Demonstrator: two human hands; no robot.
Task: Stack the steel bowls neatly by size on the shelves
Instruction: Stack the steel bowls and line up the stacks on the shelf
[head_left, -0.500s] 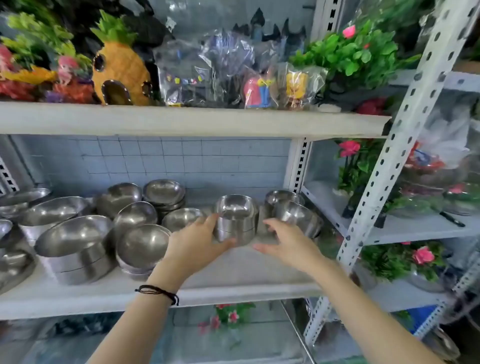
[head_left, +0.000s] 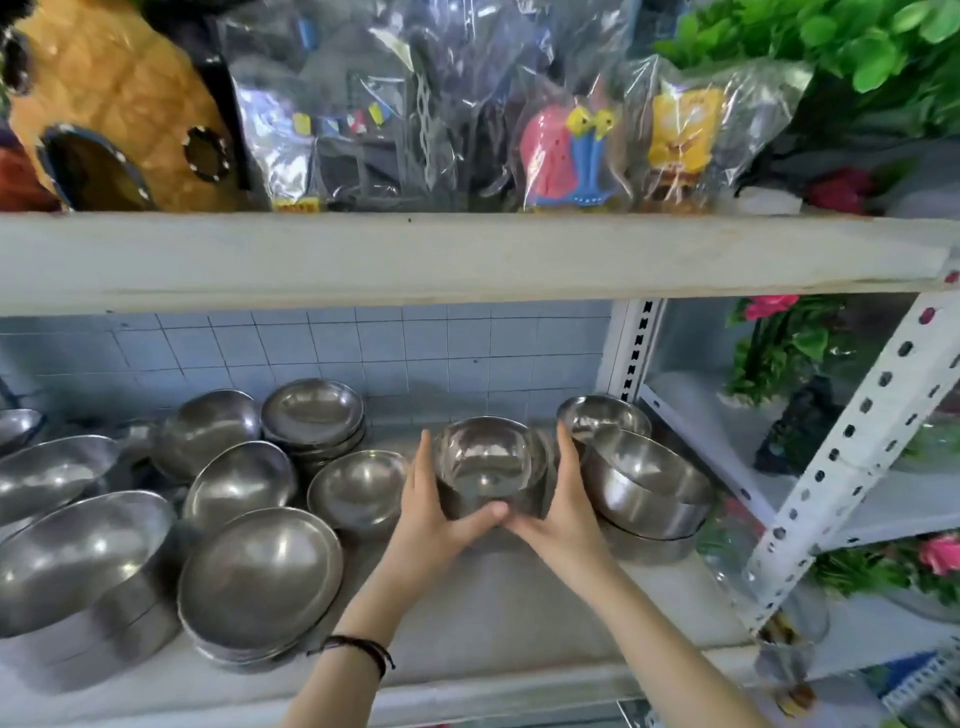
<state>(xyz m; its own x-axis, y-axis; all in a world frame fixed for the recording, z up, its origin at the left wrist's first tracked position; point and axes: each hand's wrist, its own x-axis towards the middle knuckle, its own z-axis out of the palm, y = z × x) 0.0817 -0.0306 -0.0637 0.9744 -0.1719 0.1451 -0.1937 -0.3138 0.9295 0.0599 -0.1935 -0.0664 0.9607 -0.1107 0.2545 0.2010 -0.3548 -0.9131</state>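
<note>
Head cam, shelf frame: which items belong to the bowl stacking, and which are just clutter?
Job:
- small bowl stack, gripped by left hand and right hand
- neighbouring bowl stack on its right
- shallow bowls at the back
- large bowls on the left
- lower shelf

Clutter:
- pineapple ornament
- bagged toys
- green plants
- pink flowers

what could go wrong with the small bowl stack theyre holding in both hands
The right hand sits tight beside the tilted bowls on the right, so moving the small bowl stack might knock them over. The left hand and the right hand grip the stack mostly by its sides, so the smooth steel could slip if it is lifted.
</note>
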